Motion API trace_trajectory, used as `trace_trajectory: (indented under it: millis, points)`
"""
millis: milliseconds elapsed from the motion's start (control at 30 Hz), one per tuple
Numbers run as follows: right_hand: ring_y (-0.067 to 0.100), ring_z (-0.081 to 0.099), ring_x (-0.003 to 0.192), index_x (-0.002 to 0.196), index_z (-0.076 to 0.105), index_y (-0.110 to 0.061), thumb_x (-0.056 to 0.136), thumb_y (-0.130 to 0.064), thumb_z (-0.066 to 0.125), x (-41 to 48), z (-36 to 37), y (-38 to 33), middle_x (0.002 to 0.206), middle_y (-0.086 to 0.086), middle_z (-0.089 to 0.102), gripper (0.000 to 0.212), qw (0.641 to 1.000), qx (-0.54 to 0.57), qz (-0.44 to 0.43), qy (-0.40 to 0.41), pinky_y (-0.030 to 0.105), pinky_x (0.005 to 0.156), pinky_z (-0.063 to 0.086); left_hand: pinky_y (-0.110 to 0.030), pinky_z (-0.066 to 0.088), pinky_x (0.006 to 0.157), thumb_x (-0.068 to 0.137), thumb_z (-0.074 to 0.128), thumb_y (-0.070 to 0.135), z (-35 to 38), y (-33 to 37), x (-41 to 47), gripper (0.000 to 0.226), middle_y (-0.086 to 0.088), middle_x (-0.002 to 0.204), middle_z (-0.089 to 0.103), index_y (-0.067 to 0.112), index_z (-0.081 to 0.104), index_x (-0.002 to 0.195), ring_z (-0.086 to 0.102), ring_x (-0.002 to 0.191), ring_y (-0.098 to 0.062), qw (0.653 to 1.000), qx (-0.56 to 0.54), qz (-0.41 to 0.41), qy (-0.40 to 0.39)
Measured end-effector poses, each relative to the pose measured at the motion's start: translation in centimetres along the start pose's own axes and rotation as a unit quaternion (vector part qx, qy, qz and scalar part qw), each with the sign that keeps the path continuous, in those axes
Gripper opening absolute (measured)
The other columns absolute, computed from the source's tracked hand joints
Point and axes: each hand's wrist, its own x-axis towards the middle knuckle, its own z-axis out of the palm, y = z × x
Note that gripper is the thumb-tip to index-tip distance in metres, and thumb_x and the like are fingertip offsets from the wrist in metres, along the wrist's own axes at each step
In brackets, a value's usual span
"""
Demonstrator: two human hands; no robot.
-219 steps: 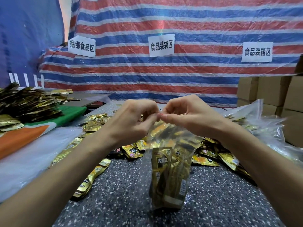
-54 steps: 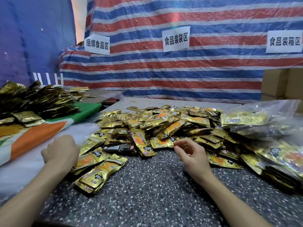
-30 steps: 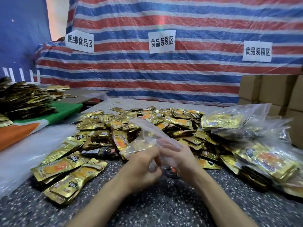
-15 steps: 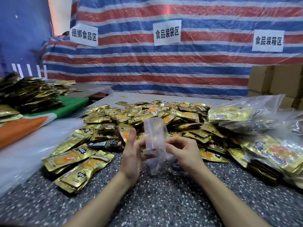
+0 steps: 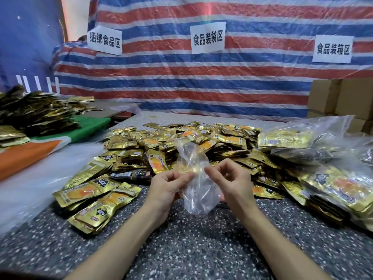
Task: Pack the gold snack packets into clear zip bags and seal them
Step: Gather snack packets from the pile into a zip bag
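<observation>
Head view puts the clear zip bag at centre frame, apparently empty, its long axis roughly upright. I have it pinched at mid-height from both sides: the left hand nips its left edge between thumb and forefinger, and the right hand takes the right edge with curled fingers. I cannot tell which end is the mouth. Gold snack packets lie heaped on the bench just beyond the bag. A small stack at lower left is nearer the left hand.
</observation>
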Motion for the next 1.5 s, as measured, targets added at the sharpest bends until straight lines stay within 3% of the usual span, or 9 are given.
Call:
trace_trajectory:
  millis: [200, 367, 633, 800, 933, 1133, 1233, 1367, 1500]
  points:
    - [0.014, 0.057, 0.062, 0.071, 0.072, -0.011, 0.082, -0.030, 0.078, -0.1, 0.6, -0.4, 0.067, 0.007, 0.066, 0.023, 0.984, -0.009, 0.057, -0.168, 0.027, 0.060, 0.045, -0.029, 0.045, 0.050, 0.058, 0.083, 0.044, -0.2, 0.0, 0.0, 0.046, -0.010, 0.061, 0.058, 0.005, 0.059, 0.063, 0.053, 0.051, -0.020, 1.000, 0.003, 0.002, -0.023]
    - [0.010, 0.048, 0.055, 0.060, 0.064, -0.010, 0.085, -0.018, 0.068, 0.5, -0.8, -0.4, 0.057, 0.000, 0.057, 0.027, 0.996, -0.009, 0.091, -0.010, 0.025, 0.056, 0.043, -0.029, 0.044, 0.053, 0.080, 0.079, 0.020, -0.9, 1.6, 0.2, 0.044, -0.002, 0.048, 0.050, 0.018, 0.053, 0.045, 0.044, 0.044, -0.015, 0.987, 0.147, 0.052, 0.044]
    - [0.016, 0.032, 0.048, 0.045, 0.044, -0.003, 0.068, -0.025, 0.051, 0.7, -1.4, -0.5, 0.045, 0.006, 0.037, 0.033, 0.979, -0.059, 0.078, 0.179, 0.035, 0.051, 0.026, -0.050, 0.059, 0.076, 0.074, 0.065, 0.020, 0.1, 7.1, -0.9, 0.033, 0.000, 0.047, 0.050, 0.017, 0.046, 0.048, 0.055, 0.056, -0.022, 0.860, 0.457, 0.149, 0.172]
    - [0.019, 0.043, 0.055, 0.049, 0.047, -0.015, 0.083, -0.015, 0.051, 1.0, -1.6, -0.9, 0.051, 0.002, 0.050, 0.035, 0.970, 0.081, 0.192, 0.128, 0.029, 0.055, 0.036, -0.040, 0.052, 0.083, 0.066, 0.073, 0.064, 0.4, 7.1, -0.9, 0.049, 0.005, 0.092, 0.072, 0.022, 0.066, 0.090, 0.067, 0.092, -0.010, 0.961, 0.249, 0.120, -0.026]
    - [0.031, 0.055, 0.081, 0.095, 0.050, -0.001, 0.080, -0.017, 0.046, 1.2, -2.9, -1.5, 0.092, 0.021, 0.057, 0.022, 0.910, 0.261, 0.321, -0.029, 0.034, 0.070, 0.046, -0.031, 0.032, 0.106, 0.052, 0.069, 0.085, 0.2, 6.5, 0.1, 0.087, 0.026, 0.148, 0.042, 0.064, 0.041, 0.132, 0.037, 0.137, 0.003, 0.946, 0.238, 0.143, -0.165]
    - [0.017, 0.059, 0.050, 0.067, 0.069, 0.002, 0.087, -0.003, 0.056, 1.4, -3.2, -1.6, 0.064, 0.009, 0.065, 0.024, 0.915, 0.241, 0.308, -0.093, 0.025, 0.049, 0.049, -0.028, 0.057, 0.087, 0.062, 0.085, 0.057, 1.5, 5.1, 1.1, 0.070, 0.007, 0.119, 0.070, 0.056, 0.055, 0.126, 0.069, 0.106, -0.012, 0.938, 0.234, 0.127, -0.224]
    - [0.032, 0.067, 0.062, 0.071, 0.078, -0.004, 0.089, -0.033, 0.062, 1.5, -3.3, -1.4, 0.079, 0.017, 0.074, 0.038, 0.912, 0.267, 0.310, -0.027, 0.034, 0.055, 0.054, -0.031, 0.060, 0.076, 0.070, 0.084, 0.046, 1.8, 3.4, 0.9, 0.043, 0.004, 0.109, 0.074, 0.043, 0.066, 0.109, 0.073, 0.094, -0.016, 0.964, 0.162, 0.136, -0.162]
    - [0.021, 0.067, 0.086, 0.090, 0.070, -0.018, 0.095, -0.020, 0.065, 1.6, -4.1, 1.2, 0.089, -0.005, 0.070, 0.008, 0.963, -0.132, 0.086, 0.219, 0.025, 0.073, 0.055, -0.030, 0.061, 0.071, 0.073, 0.079, 0.042, 1.7, 1.3, 0.3, 0.028, 0.001, 0.095, 0.074, 0.042, 0.067, 0.098, 0.071, 0.082, -0.018, 0.981, 0.110, 0.144, -0.072]
    - [0.015, 0.043, 0.122, 0.135, 0.056, -0.030, 0.086, -0.013, 0.071, 1.9, -6.1, 3.8, 0.137, -0.002, 0.048, 0.054, 0.912, -0.345, 0.146, 0.168, 0.033, 0.094, 0.041, -0.051, 0.057, 0.075, 0.068, 0.079, 0.044, 1.5, 1.0, 0.3, 0.040, -0.015, 0.089, 0.067, 0.038, 0.065, 0.105, 0.063, 0.079, -0.034, 0.986, 0.070, 0.147, -0.047]
